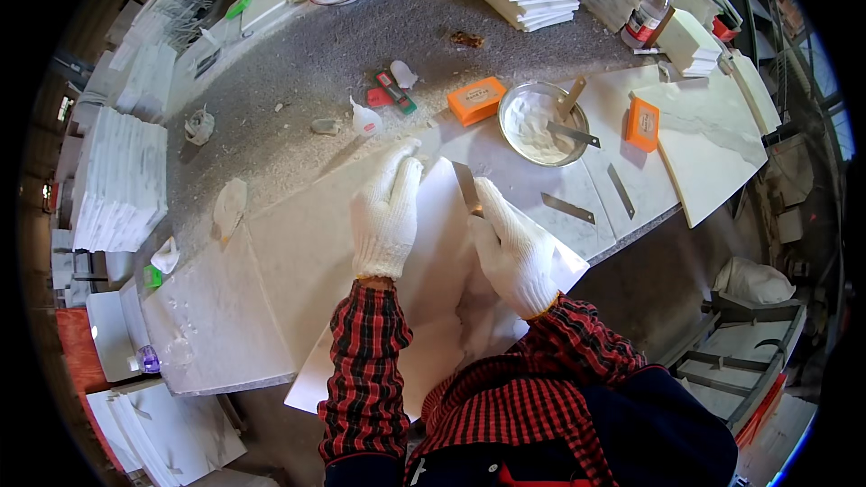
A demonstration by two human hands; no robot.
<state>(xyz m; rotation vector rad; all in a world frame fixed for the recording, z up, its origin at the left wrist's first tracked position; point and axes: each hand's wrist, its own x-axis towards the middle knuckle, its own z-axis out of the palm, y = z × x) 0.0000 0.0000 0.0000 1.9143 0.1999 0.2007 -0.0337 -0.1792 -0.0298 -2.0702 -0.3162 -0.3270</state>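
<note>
Head view, seen from my remote seat, with twelve at the top and the middle of the view as the dial's centre. A white slab [437,289] lies toward six o'clock, sticking out past the near edge of the workbench [262,63] toward the wearer's body, which seems to keep its surface within easy reach of both arms.

At nine o'clock, near the centre, I have the gloved left hand [386,216] along the slab's left side, fingers together and pointing toward twelve. It looks placed to steady that side, but I cannot tell whether the fingers close on the edge.

At four o'clock, the gloved right hand [516,257] is closed around a scraper [465,182]; its flat blade points toward twelve, near the slab's far corner, and I judge that low grip is meant for control.

Between one and two sits a metal bowl [516,150] of white paste [528,122], near the right hand, two tools standing in it with their ends over the rim, easy to grab. Two loose blades [568,207] lie at three o'clock. Orange boxes flank the bowl, one [476,103] near one o'clock, the other [642,124] at two.
</note>
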